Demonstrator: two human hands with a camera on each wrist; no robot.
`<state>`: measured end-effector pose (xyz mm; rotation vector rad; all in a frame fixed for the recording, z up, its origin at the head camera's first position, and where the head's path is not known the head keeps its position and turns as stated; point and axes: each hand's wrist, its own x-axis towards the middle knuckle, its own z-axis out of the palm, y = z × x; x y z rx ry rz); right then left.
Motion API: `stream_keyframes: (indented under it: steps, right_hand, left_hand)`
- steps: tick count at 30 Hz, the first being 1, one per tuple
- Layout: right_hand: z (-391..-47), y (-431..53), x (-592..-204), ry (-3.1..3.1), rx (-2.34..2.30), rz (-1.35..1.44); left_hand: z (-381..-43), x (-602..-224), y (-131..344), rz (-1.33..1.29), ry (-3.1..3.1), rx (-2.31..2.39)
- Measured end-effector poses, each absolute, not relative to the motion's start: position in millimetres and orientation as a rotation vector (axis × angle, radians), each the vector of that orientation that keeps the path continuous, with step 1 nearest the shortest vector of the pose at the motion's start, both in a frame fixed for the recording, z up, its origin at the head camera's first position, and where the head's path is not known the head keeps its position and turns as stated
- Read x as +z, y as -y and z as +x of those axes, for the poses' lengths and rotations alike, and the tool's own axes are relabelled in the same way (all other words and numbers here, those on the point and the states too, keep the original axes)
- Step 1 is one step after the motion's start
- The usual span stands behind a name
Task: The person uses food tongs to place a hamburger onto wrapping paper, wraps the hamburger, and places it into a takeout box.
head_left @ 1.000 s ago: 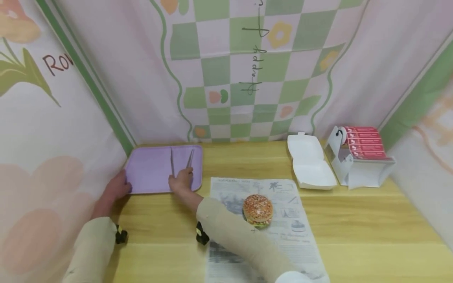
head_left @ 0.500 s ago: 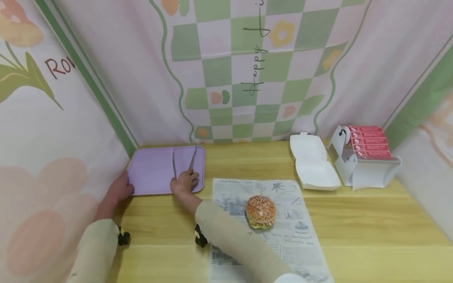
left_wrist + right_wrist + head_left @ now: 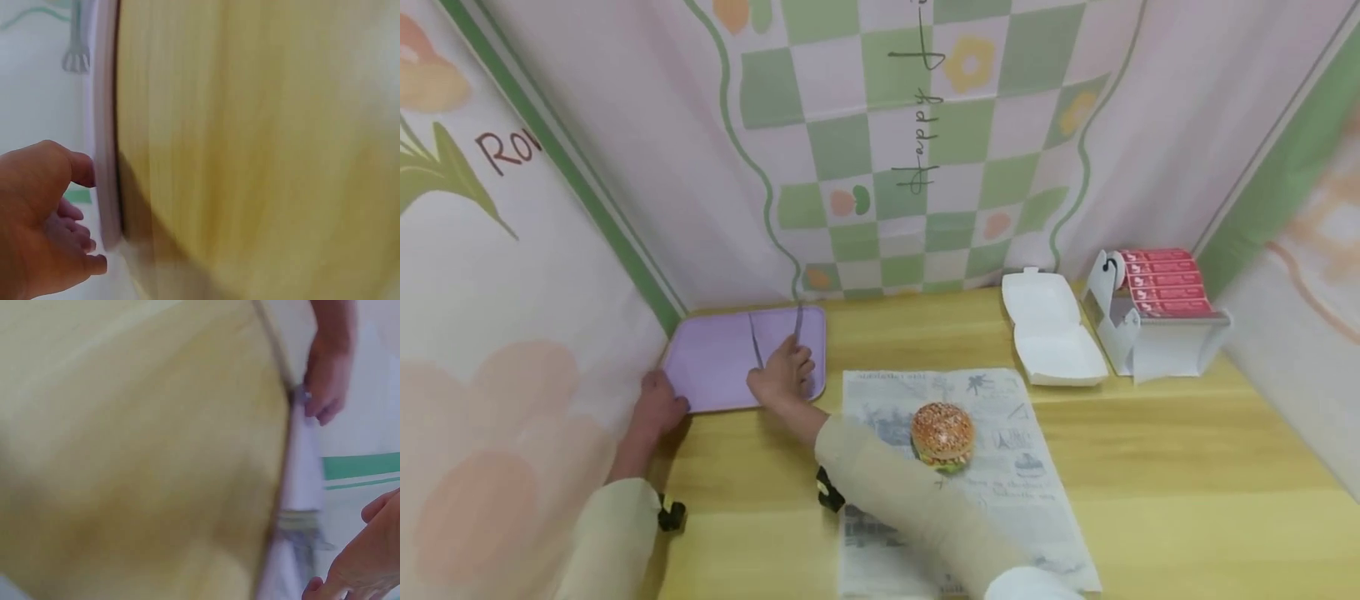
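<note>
In the head view a lilac tray (image 3: pixel 707 358) lies on the wooden table at the left. My left hand (image 3: pixel 658 404) holds its near left corner; in the left wrist view a fingertip (image 3: pixel 82 170) touches the tray's edge. Over the tray's right half my right hand (image 3: pixel 782 375) grips metal tongs (image 3: pixel 756 343), whose two arms spread apart and point to the back. The palm hides the tongs' near end. A scalloped tong tip (image 3: pixel 76 59) shows beyond the tray edge in the left wrist view. The right wrist view is blurred.
A sesame-bun burger (image 3: pixel 943 433) sits on printed newspaper-style paper (image 3: pixel 955 533) under my right forearm. At the back right stand an open white clamshell box (image 3: pixel 1052 329) and a white dispenser (image 3: pixel 1165 346) with a roll of red labels (image 3: pixel 1172 282). Fabric walls border the table.
My left hand has shifted slightly along the tray's corner. The tongs' right arm has turned a little more upright in view. The whole scene has shifted slightly with the head.
</note>
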<state>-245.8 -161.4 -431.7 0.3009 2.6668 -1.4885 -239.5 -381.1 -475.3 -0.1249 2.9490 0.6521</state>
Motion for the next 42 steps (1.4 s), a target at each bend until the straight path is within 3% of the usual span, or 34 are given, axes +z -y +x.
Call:
stream_keyframes:
  steps: [8, 16, 19, 25, 32, 42]
  right_hand:
    - [-285, 113, -364, -2.639, -1.473, 0.050]
    - [-330, 26, -347, -2.317, -1.010, -0.822]
    - [-340, -4, -353, -2.307, -0.640, -1.001]
    - [-343, -52, -386, -2.319, -0.143, -0.969]
    - [-339, -83, -418, -2.236, -0.126, -0.950]
    - [-336, -102, -422, -2.267, -0.297, -1.271]
  left_hand:
    - [-230, -442, 329, -0.103, -3.097, 0.725]
    - [-193, -442, 267, 0.477, -2.985, 0.849]
    - [-184, -447, 237, 0.498, -2.812, 0.929]
    - [-183, -460, 191, 0.383, -2.684, 1.009]
    - [-183, -470, 160, 0.227, -2.636, 1.173]
    - [-187, -468, 154, 0.439, -2.647, 1.190]
